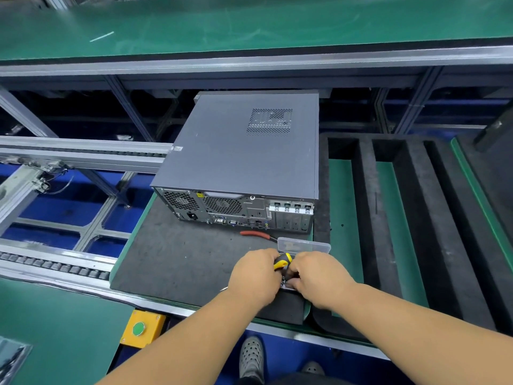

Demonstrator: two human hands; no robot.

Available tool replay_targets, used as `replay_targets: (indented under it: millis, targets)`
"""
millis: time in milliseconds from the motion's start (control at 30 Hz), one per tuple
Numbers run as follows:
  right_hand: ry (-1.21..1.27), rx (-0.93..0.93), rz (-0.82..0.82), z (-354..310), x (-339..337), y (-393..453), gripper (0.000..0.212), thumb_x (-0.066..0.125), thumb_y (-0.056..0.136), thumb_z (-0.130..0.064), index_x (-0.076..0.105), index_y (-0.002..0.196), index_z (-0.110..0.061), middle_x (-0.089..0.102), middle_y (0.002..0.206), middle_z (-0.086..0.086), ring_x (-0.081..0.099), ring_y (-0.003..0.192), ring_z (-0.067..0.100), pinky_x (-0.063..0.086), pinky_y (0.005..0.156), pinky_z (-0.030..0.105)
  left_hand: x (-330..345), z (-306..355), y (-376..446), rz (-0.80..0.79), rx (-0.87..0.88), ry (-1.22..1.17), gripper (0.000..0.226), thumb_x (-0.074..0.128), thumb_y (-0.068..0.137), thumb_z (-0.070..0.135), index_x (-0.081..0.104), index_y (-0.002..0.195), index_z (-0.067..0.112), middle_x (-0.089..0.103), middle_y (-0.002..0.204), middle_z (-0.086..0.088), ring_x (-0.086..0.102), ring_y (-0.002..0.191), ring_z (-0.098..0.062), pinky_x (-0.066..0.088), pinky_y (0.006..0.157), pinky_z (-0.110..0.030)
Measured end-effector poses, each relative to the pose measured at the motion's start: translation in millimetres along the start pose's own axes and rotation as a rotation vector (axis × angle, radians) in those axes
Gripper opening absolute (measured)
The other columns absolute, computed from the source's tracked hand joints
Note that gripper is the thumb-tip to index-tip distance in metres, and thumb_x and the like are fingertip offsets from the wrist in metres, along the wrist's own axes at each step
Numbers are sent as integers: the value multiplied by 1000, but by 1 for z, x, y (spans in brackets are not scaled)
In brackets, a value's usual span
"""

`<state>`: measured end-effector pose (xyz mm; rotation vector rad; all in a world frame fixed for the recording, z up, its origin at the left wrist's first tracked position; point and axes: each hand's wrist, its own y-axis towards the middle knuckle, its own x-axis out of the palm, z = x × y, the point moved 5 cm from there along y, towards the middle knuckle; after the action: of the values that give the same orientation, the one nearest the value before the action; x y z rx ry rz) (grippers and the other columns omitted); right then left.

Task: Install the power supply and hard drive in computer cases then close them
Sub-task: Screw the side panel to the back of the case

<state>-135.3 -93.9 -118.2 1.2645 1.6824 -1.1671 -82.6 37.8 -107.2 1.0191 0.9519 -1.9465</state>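
A grey computer case (238, 154) lies on its side on a dark foam pad (172, 259), side panel closed, rear ports facing me. My left hand (255, 276) grips a yellow-and-black screwdriver (282, 261) just in front of the case. My right hand (316, 276) has its fingers curled over a small clear plastic screw box (304, 244) whose lid stands open; what the fingertips pinch is hidden. Both hands meet over the box.
Red-handled pliers (255, 234) lie on the pad by the case's rear. A black foam rack with long slots (402, 218) stands to the right. Conveyor rails (55, 262) run at left. A yellow box with a green button (138, 329) sits at the near edge.
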Motion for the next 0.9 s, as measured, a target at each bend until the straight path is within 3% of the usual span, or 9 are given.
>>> replay_targets:
  millis: [133,267,467,667,767,900]
  targets:
    - [-14,16,12,-3,-1,0,23,61,95,-47,75,105,-32,68,104,-8,64,97,21,53,79,35,6,0,2,25,-52,-46,14,61,84,17,51,76,22,56,70,4,54,70,-24,32,48,-29]
    - [-16,-3,-3,-6,-1,1,19,58,96,-41,71,98,-28,67,103,-3,63,96,24,53,79,37,10,-5,1,46,-80,-183,9,60,87,24,59,79,29,62,69,6,57,68,-19,37,49,-27]
    - [77,23,85,1,-14,-9,14,60,92,-35,69,92,-24,63,93,-6,61,85,18,52,75,35,12,-6,1,127,-82,-134,9,61,88,28,65,87,36,59,67,8,56,66,-17,32,49,-26]
    - [275,189,210,24,-30,-30,4,68,86,-27,70,82,-27,61,82,-12,57,76,6,51,71,24,21,1,9,88,-61,-23,9,65,91,37,67,91,29,69,78,2,65,74,-23,54,61,-33]
    - [341,242,215,30,-22,-43,14,70,85,-26,64,74,-33,61,78,-13,57,75,3,43,65,13,24,2,10,84,-53,8,7,65,91,37,66,92,30,69,79,4,65,75,-22,52,61,-30]
    - [430,317,271,31,-10,-52,26,74,83,-28,58,66,-39,62,75,-14,59,76,2,45,62,12,23,5,13,77,-52,63,5,63,88,25,62,89,30,67,78,4,64,72,-22,49,59,-29]
